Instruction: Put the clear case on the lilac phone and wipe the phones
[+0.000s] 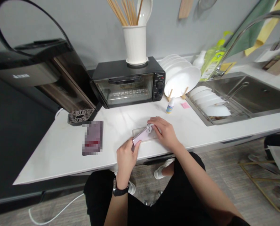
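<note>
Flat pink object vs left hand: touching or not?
Touching. The head view shows the left hand gripping the left end of the flat pink object, thumb along its near edge, with no gap visible.

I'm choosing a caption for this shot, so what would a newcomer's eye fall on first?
Probably the black toaster oven at the back of the white counter, with a white holder of wooden sticks on top. Next, near the counter's front edge, the left hand grips a flat pale-pink object while the right hand holds a crumpled white wad against it. The bright green pump bottle beside the sink also stands out.
</note>
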`<act>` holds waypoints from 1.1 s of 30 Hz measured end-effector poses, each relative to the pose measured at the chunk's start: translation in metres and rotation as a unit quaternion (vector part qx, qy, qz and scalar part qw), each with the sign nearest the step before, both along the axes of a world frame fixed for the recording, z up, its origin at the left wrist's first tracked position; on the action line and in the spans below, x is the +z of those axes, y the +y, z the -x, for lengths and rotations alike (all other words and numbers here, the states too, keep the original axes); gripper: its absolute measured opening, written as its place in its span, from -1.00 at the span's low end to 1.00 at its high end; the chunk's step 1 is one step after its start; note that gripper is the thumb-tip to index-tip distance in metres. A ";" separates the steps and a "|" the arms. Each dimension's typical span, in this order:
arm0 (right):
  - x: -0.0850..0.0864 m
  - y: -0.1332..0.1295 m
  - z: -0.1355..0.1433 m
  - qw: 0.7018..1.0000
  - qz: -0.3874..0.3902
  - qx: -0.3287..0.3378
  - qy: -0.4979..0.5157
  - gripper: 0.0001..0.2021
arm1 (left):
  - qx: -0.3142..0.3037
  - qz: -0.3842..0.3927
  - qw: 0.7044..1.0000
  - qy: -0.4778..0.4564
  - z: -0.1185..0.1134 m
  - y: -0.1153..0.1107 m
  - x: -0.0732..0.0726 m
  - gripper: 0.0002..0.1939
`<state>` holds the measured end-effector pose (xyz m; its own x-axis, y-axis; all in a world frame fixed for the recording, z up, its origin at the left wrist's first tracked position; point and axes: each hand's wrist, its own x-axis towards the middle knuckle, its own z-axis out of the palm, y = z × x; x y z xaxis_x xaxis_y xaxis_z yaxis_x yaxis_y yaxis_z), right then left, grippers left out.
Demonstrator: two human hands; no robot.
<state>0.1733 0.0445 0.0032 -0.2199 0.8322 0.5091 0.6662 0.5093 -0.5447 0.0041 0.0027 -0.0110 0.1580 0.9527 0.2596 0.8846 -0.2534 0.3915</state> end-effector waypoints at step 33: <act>-0.008 -0.029 0.066 0.992 -0.036 0.107 -0.063 -0.70 | 0.009 -0.011 1.000 0.028 0.006 0.005 -0.018 -0.85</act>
<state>0.1078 0.0156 -0.0044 -0.4542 0.7212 0.5230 0.5990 0.6818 -0.4200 -0.0023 0.0079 -0.0288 0.1566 0.9495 0.2720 0.9091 -0.2462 0.3361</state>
